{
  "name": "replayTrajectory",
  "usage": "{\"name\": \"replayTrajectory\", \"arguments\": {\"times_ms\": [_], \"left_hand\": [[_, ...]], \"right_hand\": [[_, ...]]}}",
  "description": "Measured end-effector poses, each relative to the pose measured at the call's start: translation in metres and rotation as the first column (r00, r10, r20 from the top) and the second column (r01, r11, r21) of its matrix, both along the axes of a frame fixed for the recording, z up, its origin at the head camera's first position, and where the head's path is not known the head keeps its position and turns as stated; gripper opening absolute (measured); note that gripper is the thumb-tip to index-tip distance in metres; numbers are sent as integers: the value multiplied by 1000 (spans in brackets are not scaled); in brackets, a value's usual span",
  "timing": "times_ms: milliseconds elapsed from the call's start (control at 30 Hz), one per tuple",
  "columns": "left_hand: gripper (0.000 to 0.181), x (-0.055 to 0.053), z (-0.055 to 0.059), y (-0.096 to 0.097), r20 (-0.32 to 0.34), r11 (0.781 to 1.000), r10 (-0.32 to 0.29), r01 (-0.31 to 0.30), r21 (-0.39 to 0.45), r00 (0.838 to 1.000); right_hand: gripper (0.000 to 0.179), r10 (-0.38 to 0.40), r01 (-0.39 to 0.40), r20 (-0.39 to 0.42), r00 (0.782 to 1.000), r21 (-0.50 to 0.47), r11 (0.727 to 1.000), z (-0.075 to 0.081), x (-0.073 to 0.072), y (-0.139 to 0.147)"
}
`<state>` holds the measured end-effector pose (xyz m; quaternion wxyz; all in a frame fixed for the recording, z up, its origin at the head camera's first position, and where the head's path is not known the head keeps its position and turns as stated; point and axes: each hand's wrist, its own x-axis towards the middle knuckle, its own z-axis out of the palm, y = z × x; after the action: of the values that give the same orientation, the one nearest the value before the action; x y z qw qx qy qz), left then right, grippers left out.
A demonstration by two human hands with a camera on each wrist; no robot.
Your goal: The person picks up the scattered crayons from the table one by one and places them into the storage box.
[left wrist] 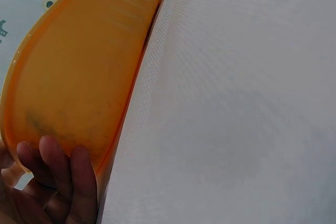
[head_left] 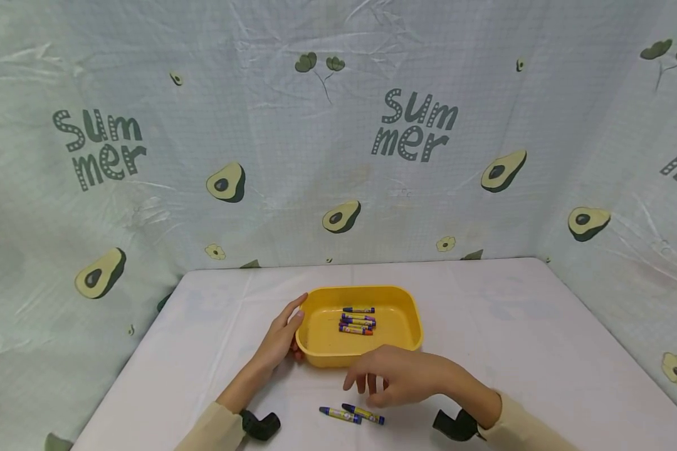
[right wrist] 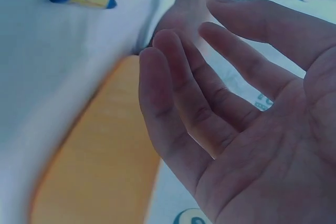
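A shallow yellow tray stands on the table with several crayons lying side by side inside it. My left hand holds the tray at its left end, the fingers against the outer wall, as the left wrist view shows. My right hand hovers just in front of the tray's near rim with its fingers loosely bent and nothing in them; the palm is bare in the right wrist view. Below it on the table lie two crayons, one with a grey-blue tip and one with a dark blue tip.
The table has a white cover. Behind it and at both sides hangs a pale sheet printed with avocados and lettering. A black wrist camera sits on the left wrist and another on the right.
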<state>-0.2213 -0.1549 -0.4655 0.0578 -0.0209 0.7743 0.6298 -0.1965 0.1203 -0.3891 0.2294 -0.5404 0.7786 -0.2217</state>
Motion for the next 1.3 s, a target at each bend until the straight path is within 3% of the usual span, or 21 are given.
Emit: {"name": "replayTrajectory", "arguments": {"times_ms": [600,933,1300], "left_hand": [[43,0,-1,0,3,1000,-7,7,-26,1000],[39,0,1,-1,3,1000,5,-5,-15,1000],[39,1,1,0,-3,1000,2,-2,1,1000]], "right_hand": [[32,-25,24,9,1000,52,998,-37,3,-11],[34,-17,17,17,1000,27,1000,-45,-5,-13],[34,-28,28,13,1000,26,999,-47,-3,-13]]}}
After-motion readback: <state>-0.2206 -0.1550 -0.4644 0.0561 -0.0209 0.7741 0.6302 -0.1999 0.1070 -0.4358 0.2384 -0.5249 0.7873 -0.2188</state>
